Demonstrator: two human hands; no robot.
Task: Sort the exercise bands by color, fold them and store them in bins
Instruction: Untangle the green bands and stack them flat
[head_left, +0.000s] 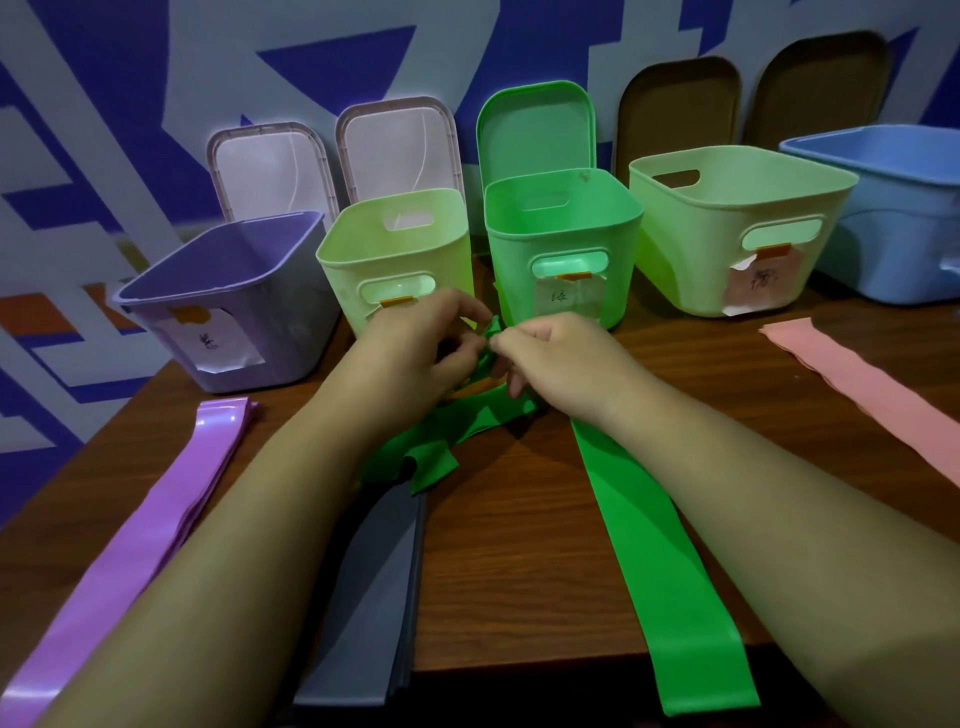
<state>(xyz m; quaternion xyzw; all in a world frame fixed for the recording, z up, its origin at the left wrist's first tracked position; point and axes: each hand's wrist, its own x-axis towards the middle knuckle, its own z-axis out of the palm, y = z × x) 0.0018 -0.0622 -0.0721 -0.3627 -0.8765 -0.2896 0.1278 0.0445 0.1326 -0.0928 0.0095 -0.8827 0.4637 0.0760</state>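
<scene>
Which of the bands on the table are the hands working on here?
The green band: both hands pinch its bunched end. The purple, grey and pink bands lie flat, untouched.

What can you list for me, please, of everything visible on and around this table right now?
purple bin: one, lilac, far left of the row
pale green bins: two, second and fourth in the row
green bin: one, bright green, centre of the row
blue bin: one, light blue, far right
lids: five, two clear pink, one green, two brown, leaning on the wall
purple bands: a stack, left on the table
grey bands: a stack, near centre
green bands: one flat at centre right, one crumpled in the grip
pink band: one, flat at right
left hand: pinching the crumpled green band
right hand: pinching the same band
</scene>
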